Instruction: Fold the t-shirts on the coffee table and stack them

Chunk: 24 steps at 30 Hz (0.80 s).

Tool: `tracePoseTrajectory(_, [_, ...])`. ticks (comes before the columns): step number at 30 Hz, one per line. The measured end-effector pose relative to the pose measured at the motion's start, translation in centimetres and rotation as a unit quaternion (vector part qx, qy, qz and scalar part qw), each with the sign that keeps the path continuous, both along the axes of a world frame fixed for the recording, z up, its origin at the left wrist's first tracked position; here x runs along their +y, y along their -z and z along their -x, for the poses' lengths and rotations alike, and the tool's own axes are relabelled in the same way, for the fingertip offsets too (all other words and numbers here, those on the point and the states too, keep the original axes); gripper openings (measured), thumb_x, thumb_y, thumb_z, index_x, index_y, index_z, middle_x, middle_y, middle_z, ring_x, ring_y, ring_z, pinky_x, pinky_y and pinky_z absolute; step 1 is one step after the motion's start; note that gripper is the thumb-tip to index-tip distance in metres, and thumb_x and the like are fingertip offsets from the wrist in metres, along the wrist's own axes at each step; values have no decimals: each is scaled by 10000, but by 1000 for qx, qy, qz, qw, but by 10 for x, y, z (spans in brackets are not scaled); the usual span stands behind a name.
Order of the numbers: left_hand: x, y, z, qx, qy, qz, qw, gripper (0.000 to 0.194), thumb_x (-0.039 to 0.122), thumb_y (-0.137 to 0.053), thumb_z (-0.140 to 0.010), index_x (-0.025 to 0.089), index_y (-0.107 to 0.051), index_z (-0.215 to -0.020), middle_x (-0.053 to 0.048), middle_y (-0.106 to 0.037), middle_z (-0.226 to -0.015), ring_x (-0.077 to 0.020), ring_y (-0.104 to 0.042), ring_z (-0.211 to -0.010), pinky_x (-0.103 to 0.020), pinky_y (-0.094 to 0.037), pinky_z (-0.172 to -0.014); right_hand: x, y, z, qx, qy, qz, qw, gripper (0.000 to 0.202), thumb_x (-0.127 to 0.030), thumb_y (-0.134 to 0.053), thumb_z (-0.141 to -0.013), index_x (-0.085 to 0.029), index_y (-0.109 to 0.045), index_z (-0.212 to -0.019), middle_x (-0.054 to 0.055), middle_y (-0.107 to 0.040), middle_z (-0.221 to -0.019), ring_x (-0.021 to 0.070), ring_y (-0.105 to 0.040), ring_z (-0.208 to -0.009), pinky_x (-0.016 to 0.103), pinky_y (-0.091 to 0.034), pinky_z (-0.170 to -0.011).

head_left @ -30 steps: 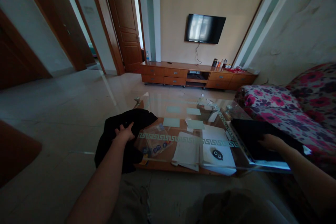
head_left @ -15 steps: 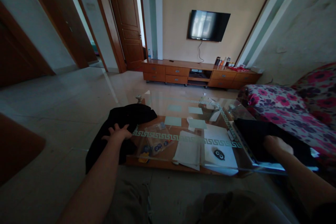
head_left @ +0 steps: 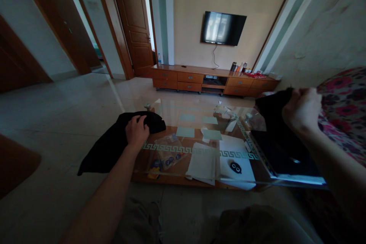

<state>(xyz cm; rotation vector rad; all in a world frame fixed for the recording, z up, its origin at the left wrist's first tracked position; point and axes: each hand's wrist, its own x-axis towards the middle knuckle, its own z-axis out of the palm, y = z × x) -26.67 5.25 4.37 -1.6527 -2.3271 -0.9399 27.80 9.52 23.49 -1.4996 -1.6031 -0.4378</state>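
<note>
A black cloth (head_left: 103, 148) lies over the left end of the glass table (head_left: 171, 173) and hangs past its edge. On top of it rests my left hand (head_left: 137, 131), its fingers bent but apart. My right hand (head_left: 304, 108) is raised above the table's right end, closed on another black cloth (head_left: 273, 108) that hangs from it. Below that cloth is a dark flat object (head_left: 297, 164) with a pale front edge; its exact kind is hard to tell.
Under the glass lie white papers (head_left: 201, 162), a plastic bag with blue round items (head_left: 173, 158) and a black oval sticker (head_left: 236, 166). Beyond stand a low wooden cabinet (head_left: 188, 78) and a wall television (head_left: 224, 28). A flowered sofa (head_left: 345, 103) is at the right.
My right hand has lifted the right-hand black cloth off the dark flat object. My left hand has moved slightly right and up, its fingers now curled. The left cloth's lower edge has shifted.
</note>
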Motion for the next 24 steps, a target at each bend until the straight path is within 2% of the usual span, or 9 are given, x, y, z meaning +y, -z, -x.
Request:
tracePoseTrajectory(2, [2,-41,-35,-76,120,-68,988,422,226,-526,-904,165,-596,-1315,-138,-605,-1285,-253,-598,-1139,-412,-467,-1014,-16,-29,32,-12,21,-31,999,222,-334,-392,-992,-195,-545,-1073,192,-582,-1019,278,-523,-926,429,-362,-824])
tracePoseTrajectory(5, [-20,-98,-92,-174,302,-128,929,345,311,-554,-927,207,-627,-1248,-84,-657,-1212,-169,-652,-910,-298,-538,-801,-46,-55,74,-46,-81,28,995,217,-364,-438,-1015,-203,-560,-1095,104,-596,-897,203,-518,-781,347,-354,-723])
tracePoseTrajectory(7, [-46,-125,-128,-193,358,-140,903,316,332,-573,-937,234,-639,-1230,-62,-676,-1137,-140,-641,-812,-267,-525,-727,-64,-60,94,-35,-137,32,989,227,-391,-439,-1028,-202,-553,-1080,79,-593,-880,176,-507,-743,320,-355,-693])
tracePoseTrajectory(9, [-71,-140,-157,-195,387,-124,893,307,350,-615,-929,254,-643,-1219,-49,-675,-1089,-117,-610,-717,-258,-507,-669,-78,-57,110,1,-199,54,979,243,-425,-432,-1036,-210,-544,-1041,53,-580,-856,159,-493,-712,300,-362,-665])
tracePoseTrajectory(12, [-94,-148,-181,-191,391,-113,893,214,370,-666,-907,240,-663,-1076,-38,-657,-985,-114,-568,-664,-260,-471,-616,-91,-49,127,50,-291,124,947,286,-487,-445,-1027,-225,-541,-964,23,-551,-811,154,-482,-692,281,-379,-626])
tracePoseTrajectory(15, [-97,-146,-183,-202,415,-63,885,159,351,-577,-965,223,-634,-890,-14,-621,-804,-136,-569,-683,-265,-448,-611,-98,-43,142,80,-358,186,912,363,-574,-474,-993,-229,-562,-925,13,-546,-761,158,-491,-662,268,-395,-584])
tracePoseTrajectory(19, [-93,-140,-181,-286,471,20,834,185,392,-558,-974,215,-598,-940,-4,-620,-794,-134,-580,-675,-256,-452,-594,-103,-33,159,94,-418,275,861,430,-641,-499,-955,-228,-605,-894,12,-593,-748,159,-528,-648,254,-425,-557])
tracePoseTrajectory(22, [-92,-134,-183,-324,515,51,792,202,392,-551,-974,197,-597,-944,-18,-629,-818,-137,-598,-689,-256,-462,-587,-105,-22,166,83,-456,318,827,387,-586,-504,-973,-225,-616,-888,6,-625,-774,155,-563,-681,248,-457,-593])
tracePoseTrajectory(24, [-89,-132,-182,-318,534,72,780,220,369,-528,-982,188,-594,-874,-13,-615,-758,-136,-596,-661,-251,-452,-564,-106,-16,167,75,-466,329,818,353,-543,-502,-986,-220,-614,-898,-2,-623,-771,147,-565,-677,243,-456,-594])
